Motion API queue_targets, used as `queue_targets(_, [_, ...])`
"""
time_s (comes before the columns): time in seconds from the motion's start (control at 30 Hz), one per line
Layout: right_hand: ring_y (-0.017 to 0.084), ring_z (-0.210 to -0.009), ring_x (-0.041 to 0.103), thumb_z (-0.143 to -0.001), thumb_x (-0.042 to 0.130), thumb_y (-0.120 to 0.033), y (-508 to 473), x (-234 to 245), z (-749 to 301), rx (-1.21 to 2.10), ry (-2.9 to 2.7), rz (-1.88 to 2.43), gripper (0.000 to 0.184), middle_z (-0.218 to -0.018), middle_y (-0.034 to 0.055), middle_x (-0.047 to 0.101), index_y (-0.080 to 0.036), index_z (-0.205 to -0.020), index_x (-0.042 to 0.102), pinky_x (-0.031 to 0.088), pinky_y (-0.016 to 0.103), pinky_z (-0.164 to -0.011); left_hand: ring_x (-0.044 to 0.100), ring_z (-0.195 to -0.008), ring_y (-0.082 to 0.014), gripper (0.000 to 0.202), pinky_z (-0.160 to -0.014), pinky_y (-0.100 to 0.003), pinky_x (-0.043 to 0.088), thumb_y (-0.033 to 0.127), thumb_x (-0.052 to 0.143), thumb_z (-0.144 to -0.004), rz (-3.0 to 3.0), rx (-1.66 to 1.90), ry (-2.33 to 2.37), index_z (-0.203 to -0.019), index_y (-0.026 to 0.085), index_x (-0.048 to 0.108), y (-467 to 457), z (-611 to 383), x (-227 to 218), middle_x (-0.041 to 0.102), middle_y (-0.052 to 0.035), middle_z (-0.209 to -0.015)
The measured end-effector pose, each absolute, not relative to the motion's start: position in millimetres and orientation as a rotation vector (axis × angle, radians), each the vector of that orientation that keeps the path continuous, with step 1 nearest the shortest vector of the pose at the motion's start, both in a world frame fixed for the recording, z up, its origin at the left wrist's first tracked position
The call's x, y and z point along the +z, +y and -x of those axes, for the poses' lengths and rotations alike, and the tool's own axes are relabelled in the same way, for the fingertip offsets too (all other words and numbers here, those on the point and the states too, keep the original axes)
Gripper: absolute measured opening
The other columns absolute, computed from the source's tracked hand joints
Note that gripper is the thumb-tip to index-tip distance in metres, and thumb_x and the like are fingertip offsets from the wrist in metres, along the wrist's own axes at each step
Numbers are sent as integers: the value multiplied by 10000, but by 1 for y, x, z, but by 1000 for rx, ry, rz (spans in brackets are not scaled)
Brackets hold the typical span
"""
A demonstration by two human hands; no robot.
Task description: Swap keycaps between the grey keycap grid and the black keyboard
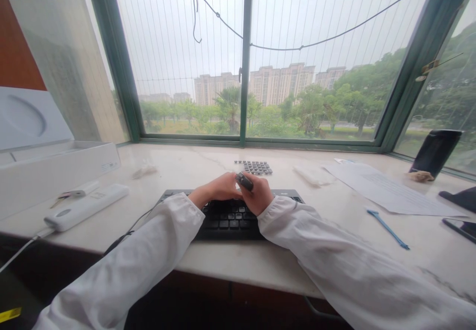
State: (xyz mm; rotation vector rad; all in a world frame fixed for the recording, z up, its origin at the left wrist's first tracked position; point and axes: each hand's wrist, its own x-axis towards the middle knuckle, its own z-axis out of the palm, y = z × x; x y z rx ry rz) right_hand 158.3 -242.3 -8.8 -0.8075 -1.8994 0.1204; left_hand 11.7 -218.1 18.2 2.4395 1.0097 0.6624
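**Both hands over the keyboard, a small dark tool in the right**

Far left on the surface (223, 263), an open white box (55, 169) sits against the wall, and just in front of it lies a white power strip (86, 207) with its cable running off the edge. Moving in, the left hand (217, 190) rests on the top rows of the black keyboard (226, 218), fingers curled and pressed together, its fingertips meeting the right hand. The right hand (258, 193) is right beside it, fingers pinching a small dark tool (244, 181) that tilts up above the keys. Whether the left fingers grip anything cannot be told. Just behind the hands, toward the window, loose keycaps (255, 167) lie in neat rows on the marble. On to the right: a sheet of paper (386, 189) lies flat, a blue puller (387, 229) rests near its lower edge, and a dark phone (435, 151) leans up in the window corner.
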Motion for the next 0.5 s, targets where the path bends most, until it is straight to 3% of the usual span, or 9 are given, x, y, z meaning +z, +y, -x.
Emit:
queue_targets(0.2, [163,-590,545,-804,498,-210,-247,-5,-160,182,-1985,732,121,-634,6,621,-212,-757,610,378,243,-576,415,-589,-108,173,-539,-228,353,284,553,-663,-2472,577,1021,-586,137,506,-224,-12,25,487,19,-584])
queue_targets(0.5, [138,-511,458,-801,492,-219,-243,-6,-160,99,-1948,743,148,-553,-9,540,-212,-657,526,327,240,-536,443,-624,-113,169,-545,-222,351,303,595,-658,-2439,607,1037,-669,139,555,-221,-12,22,552,17,-665])
